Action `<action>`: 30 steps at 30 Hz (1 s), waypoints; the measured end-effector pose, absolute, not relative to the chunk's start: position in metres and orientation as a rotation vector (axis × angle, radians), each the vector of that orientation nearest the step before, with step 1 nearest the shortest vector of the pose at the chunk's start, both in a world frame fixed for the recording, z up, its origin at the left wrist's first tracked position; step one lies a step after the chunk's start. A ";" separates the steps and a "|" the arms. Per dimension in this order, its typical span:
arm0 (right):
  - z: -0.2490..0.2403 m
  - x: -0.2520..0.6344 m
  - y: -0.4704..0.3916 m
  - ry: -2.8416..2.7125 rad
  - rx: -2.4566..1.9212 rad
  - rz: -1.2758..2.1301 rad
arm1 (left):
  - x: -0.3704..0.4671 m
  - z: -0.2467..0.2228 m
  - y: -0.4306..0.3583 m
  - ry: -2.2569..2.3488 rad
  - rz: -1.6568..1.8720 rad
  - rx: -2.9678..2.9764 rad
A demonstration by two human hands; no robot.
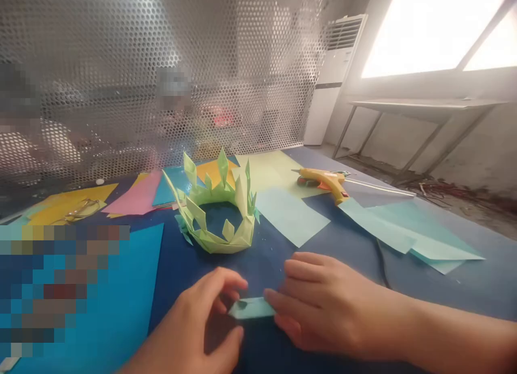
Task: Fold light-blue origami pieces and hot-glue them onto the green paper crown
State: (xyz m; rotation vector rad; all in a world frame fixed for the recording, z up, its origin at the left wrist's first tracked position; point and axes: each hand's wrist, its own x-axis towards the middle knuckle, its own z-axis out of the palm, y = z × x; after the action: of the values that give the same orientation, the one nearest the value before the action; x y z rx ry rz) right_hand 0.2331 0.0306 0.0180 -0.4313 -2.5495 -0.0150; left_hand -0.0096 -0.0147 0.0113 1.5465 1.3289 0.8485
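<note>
Your right hand [327, 301] pinches the right end of the blue paper strip [255, 308], at the table's [262, 263] near side, before the green crown [224, 244]. Your left hand [197, 314] curves open around its left end; best align edges before pressing creases.

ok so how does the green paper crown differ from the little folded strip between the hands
The crown is mostly yellow-green; the folded strip is pale blue-green. The crown is a large ring with upright points, while the folded strip is small and narrow. The crown stands untouched, whereas the folded strip has its end in the fingers of the right hand. Both look like folded paper.
</note>
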 end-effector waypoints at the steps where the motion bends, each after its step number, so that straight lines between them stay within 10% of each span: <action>1: 0.018 0.230 0.030 -2.511 -0.465 0.024 | -0.007 0.011 -0.015 1.341 0.883 1.467; 19: 0.027 0.189 0.024 -1.665 -0.785 1.718 | 0.001 0.029 -0.013 1.129 1.181 0.872; 30: 0.020 0.189 0.020 -1.555 -0.754 1.766 | 0.003 0.018 -0.011 1.146 1.119 0.906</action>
State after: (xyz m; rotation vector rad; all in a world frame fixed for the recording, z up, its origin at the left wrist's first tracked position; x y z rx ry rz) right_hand 0.1889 0.0205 0.0196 -0.7544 -1.5555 1.7657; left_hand 0.0034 -0.0110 0.0185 0.9057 1.1455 1.1186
